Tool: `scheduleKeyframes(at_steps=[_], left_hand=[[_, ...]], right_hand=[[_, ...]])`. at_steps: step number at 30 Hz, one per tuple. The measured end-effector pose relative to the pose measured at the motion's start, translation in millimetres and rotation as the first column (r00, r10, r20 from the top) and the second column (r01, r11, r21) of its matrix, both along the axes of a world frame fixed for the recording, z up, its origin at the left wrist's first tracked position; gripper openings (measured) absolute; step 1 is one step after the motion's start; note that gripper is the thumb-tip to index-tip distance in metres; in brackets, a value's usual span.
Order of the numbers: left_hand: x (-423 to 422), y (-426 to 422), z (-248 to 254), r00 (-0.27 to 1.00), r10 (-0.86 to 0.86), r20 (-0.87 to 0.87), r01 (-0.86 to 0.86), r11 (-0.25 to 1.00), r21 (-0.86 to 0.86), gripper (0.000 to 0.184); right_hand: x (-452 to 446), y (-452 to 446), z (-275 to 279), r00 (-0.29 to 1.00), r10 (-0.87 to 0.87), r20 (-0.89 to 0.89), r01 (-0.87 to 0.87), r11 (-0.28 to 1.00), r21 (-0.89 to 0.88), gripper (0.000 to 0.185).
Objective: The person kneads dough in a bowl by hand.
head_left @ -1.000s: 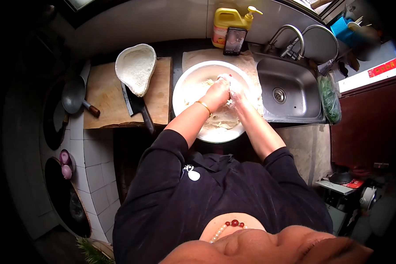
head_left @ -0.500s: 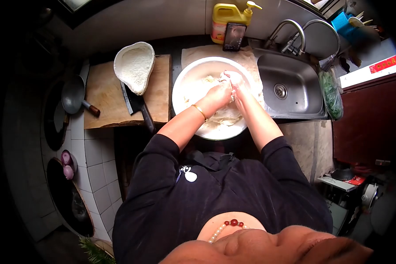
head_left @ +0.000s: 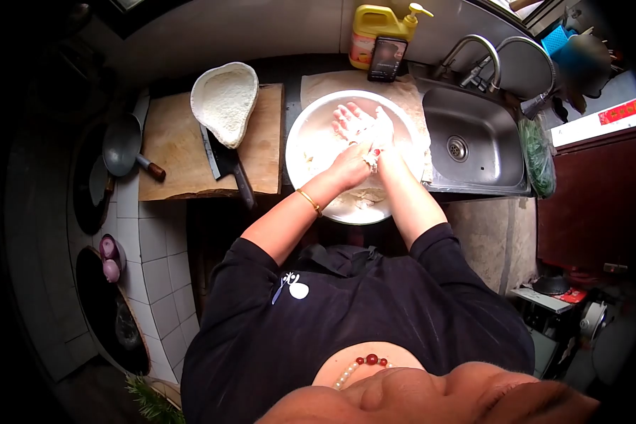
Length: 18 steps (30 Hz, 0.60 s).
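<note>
Spreading the floury right hand (head_left: 366, 128) wide, holding no lump, after bunching up tight a moment ago, and curling the left hand (head_left: 352, 165) round the right wrist (head_left: 389, 158) now, maybe rubbing lower down, above pale dough (head_left: 365, 199) in the big white bowl (head_left: 296, 138).

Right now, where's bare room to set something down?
Bare: cutting board, left part between pan and flour container; sink basin, between white bowl and bagged greens. Crowded: that bowl, holding left hand and right hand; behind it, jug and phone.
</note>
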<state>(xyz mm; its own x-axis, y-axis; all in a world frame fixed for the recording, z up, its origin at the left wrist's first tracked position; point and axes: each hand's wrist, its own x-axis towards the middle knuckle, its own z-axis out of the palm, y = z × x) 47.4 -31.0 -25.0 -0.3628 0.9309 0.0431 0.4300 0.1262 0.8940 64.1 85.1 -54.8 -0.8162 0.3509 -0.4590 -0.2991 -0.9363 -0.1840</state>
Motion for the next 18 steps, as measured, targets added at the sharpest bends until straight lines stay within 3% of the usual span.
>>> scheduleKeyframes(at_steps=[3, 6, 10, 11, 14, 18], left_hand=[[-4, 1, -2, 0.998, 0.015, -0.057, -0.018, 0.998, -0.057, 0.035], [-20, 17, -15, 0.980, -0.060, -0.188, 0.038, 0.992, -0.118, 0.033], [-32, 31, -12, 0.856, -0.081, -0.511, 0.002, 0.988, -0.153, 0.036], [-37, 31, -14, 0.896, -0.123, -0.427, 0.071, 0.988, -0.136, 0.033], [-40, 32, -42, 0.826, 0.141, -0.545, -0.189, 0.981, -0.033, 0.032], [-36, 35, 14, 0.795, -0.031, -0.606, -0.278, 0.869, -0.409, 0.027]], right_hand=[[2, -12, 0, 0.997, -0.073, 0.029, 0.070, 0.993, 0.098, 0.069], [12, -30, 2, 0.999, -0.031, 0.016, 0.026, 0.977, 0.209, 0.070], [20, -31, -7, 0.999, -0.035, -0.009, 0.036, 0.978, 0.205, 0.051], [26, -39, 19, 0.998, -0.042, 0.046, 0.024, 0.941, 0.339, 0.039], [20, -40, 6, 0.996, -0.088, 0.007, 0.082, 0.954, 0.287, 0.033], [11, -41, -23, 0.988, -0.150, -0.038, 0.154, 0.968, 0.197, 0.026]])
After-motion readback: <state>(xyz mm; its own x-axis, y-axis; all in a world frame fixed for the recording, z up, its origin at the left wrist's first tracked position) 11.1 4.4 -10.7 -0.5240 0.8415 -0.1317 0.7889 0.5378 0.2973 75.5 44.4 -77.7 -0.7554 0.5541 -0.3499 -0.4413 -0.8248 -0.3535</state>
